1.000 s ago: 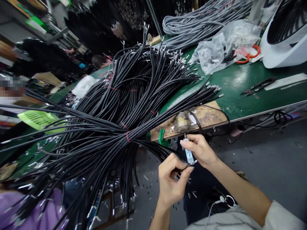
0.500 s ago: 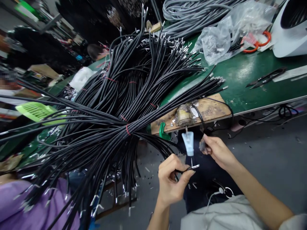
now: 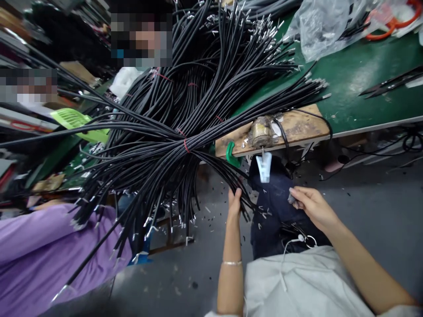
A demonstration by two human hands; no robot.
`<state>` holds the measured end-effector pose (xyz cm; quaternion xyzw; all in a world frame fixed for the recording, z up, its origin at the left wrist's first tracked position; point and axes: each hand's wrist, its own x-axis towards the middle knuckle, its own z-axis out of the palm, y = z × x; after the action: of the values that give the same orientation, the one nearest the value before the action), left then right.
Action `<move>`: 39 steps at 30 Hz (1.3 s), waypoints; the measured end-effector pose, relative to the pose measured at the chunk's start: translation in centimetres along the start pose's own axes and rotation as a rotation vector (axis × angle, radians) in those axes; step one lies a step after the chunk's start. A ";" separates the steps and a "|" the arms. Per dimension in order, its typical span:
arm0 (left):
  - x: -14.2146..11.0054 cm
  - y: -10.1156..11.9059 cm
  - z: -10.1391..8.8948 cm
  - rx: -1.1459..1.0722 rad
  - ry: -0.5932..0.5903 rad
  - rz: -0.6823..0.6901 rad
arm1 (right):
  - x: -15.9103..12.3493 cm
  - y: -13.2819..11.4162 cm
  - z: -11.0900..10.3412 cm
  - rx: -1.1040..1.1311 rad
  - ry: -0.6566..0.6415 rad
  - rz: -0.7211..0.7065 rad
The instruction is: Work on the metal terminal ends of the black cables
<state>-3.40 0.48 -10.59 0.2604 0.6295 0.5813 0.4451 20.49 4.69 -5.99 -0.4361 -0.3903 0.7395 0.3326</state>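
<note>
My left hand is at the loose black cables that hang over the bench edge. Its thumb lies on them, while the other fingers are mostly hidden behind. Pinched in the fingertips of my right hand is a small grey lump. Between and above the hands, a light-blue wedge-shaped piece sticks out from the shaft of a small motor. That motor is mounted on a wooden board. A red tie binds the big bundle of black cables with stripped ends.
A green clamp grips the board's edge. Pliers-like snips, orange-handled scissors and a clear plastic bag lie on the green bench. A person in a purple top sits at left, near a light-green plastic basket.
My left hand has let go of the single cable end below the blue piece and moved up-left to the hanging cables. My right hand has moved away from the blue piece. The view has shifted.
</note>
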 end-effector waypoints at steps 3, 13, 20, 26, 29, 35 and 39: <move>0.2 -0.4 1.1 -0.134 -0.232 -0.172 | -0.2 0.6 -0.1 -0.069 0.026 -0.038; -4.8 2.5 1.8 -0.556 -0.462 -0.433 | -0.7 2.8 0.2 -0.250 -0.010 -0.086; -6.1 3.9 2.5 -0.630 -0.410 -0.487 | -1.5 3.0 1.0 -0.312 -0.035 -0.117; -6.4 4.3 2.6 -0.684 -0.455 -0.496 | -1.7 3.1 0.7 -0.336 -0.017 -0.135; -6.4 3.8 2.4 -0.681 -0.456 -0.482 | -2.4 3.0 0.5 -0.427 0.041 -0.218; -5.2 2.2 1.5 -0.418 -0.337 -0.365 | -3.5 -0.1 1.0 -0.722 0.087 -0.513; -4.3 2.7 1.0 -0.324 -0.321 -0.253 | -3.5 -5.2 2.7 -0.817 0.053 -0.858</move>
<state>-1.07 -2.11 -6.81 0.1937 0.4768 0.5654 0.6445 20.23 3.50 0.75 -0.3505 -0.7763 0.3176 0.4167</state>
